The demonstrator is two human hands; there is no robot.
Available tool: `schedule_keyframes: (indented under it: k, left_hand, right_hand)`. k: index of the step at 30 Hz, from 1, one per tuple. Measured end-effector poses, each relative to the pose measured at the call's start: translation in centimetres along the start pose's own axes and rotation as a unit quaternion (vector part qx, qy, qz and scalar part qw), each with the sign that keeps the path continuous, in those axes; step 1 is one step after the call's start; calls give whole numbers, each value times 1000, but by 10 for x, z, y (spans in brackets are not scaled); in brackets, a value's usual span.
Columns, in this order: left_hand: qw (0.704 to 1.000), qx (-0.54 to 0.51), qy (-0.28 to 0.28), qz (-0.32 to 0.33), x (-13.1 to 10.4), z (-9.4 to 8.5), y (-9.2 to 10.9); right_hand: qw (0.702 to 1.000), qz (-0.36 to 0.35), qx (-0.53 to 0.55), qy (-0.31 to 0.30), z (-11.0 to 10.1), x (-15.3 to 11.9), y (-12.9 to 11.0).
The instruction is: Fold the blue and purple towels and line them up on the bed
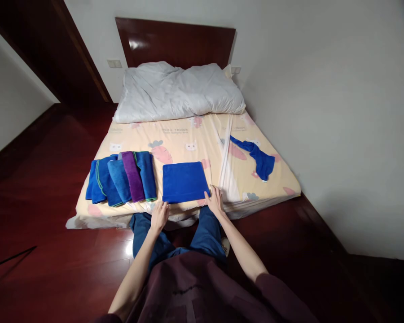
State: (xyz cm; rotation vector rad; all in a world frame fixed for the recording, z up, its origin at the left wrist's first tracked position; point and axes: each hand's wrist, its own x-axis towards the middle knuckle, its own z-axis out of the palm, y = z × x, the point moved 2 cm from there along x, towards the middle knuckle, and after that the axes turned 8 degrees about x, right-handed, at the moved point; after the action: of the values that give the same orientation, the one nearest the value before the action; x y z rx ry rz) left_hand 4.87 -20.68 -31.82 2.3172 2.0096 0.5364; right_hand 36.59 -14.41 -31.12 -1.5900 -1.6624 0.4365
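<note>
Folded cloths (132, 176) were overlapped on bed (195, 139); flat blue cloth (185, 180) was laid beside them, corners touched by left hand (159, 217) and right hand (216, 202), grip indiscernible; crumpled blue cloth (263, 161) was seen unfolded.

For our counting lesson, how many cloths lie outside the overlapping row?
2: the flat blue cloth by the left hand and right hand; the crumpled blue cloth farther right on the bed.

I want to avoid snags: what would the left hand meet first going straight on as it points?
The left hand would likely first meet the flat blue towel at its near left corner, though exact contact is unclear.
</note>
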Motion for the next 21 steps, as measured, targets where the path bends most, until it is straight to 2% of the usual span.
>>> schedule_keyframes:
  k: [2, 4, 6, 10, 15, 21]
  left_hand:
    - [998, -10, -31, 61, -5, 1, 7]
    - [996, -24, -39, 79, -4, 5, 11]
    - [995, -30, -42, 80, 3, 11, 11]
    - [996, -3, -66, 63, 17, 25, 0]
    - [995, 25, -92, 39, 24, 34, -13]
    - [992, 43, -113, 34, 38, 38, -13]
  right_hand:
    - [995, -78, -3, -62, -3, -11, -11]
    - [983, -130, -6, -126, 0, -21, -15]
    - [977, -145, -14, -155, 5, -26, -12]
    - [978, -123, -41, -164, 17, -24, 2]
    - [976, -107, -84, -169, 25, -14, 15]
    - [976, -87, -130, -151, 37, -3, 19]
